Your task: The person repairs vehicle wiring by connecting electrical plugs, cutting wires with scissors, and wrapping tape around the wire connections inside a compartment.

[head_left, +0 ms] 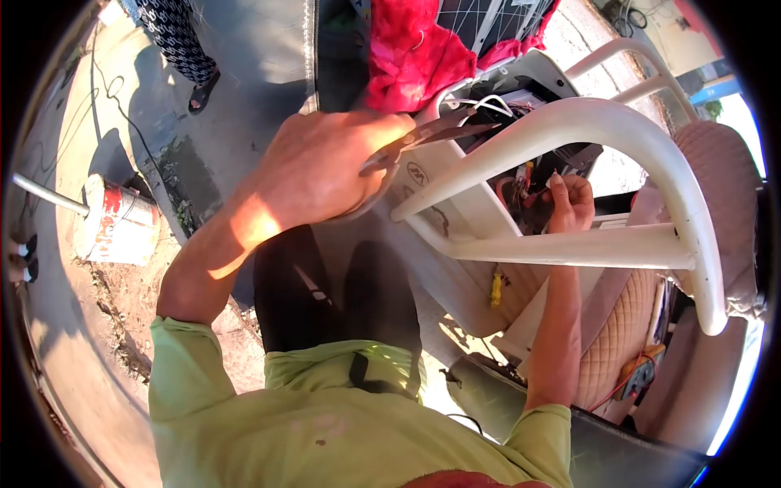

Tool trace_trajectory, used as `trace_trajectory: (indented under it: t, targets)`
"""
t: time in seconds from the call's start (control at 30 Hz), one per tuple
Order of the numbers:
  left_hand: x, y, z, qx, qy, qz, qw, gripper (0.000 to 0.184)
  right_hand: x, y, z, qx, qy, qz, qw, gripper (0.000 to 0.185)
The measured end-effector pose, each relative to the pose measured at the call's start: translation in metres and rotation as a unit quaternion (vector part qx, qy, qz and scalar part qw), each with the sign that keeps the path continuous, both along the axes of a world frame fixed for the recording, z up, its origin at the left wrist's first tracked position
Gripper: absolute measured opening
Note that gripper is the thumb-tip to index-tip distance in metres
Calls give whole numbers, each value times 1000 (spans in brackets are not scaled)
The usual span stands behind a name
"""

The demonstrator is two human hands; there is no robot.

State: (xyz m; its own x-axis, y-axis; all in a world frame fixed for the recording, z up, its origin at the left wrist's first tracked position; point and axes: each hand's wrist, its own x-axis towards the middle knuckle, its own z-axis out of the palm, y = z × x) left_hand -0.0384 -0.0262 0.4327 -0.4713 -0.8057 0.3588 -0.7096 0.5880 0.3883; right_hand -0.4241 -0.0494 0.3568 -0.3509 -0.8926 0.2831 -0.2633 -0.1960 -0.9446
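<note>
My left hand [325,163] is wrapped round the handles of metal scissors [431,134], whose blades are parted and point right over the edge of a white vehicle body [431,175]. My right hand [572,203] reaches under the white tubular frame [569,244] into an open compartment. Its thumb and finger are pinched together beside red and yellow wires [527,180]; what they hold is too small to make out. The blades and the right hand are apart.
A yellow-handled tool [496,289] lies on the footboard. A multimeter [639,374] rests by the quilted seat [622,333]. Red cloth [415,57] hangs at the top. A paint-stained bucket [122,220] stands at left, and a person's leg [179,37] shows at the upper left.
</note>
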Motion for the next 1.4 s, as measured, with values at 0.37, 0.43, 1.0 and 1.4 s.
trace_trajectory:
  t: [0.37, 0.43, 1.0, 1.4]
  targets:
    - [-100, -106, 39, -28, -238, -186, 953, 30, -8, -2, -22, -120, -32, -36, 992, 17]
    - [-113, -105, 58, 16, -276, -183, 943, 30, -6, -1, -17, -112, -18, -41, 993, 17]
    - [-171, -163, -30, -14, -29, -318, 948, 25, 1, 5, -9, -115, -7, -32, 993, 15]
    - [-174, -165, -40, -40, -122, -331, 935, 27, 2, 8, -4, -126, -13, -40, 991, 15]
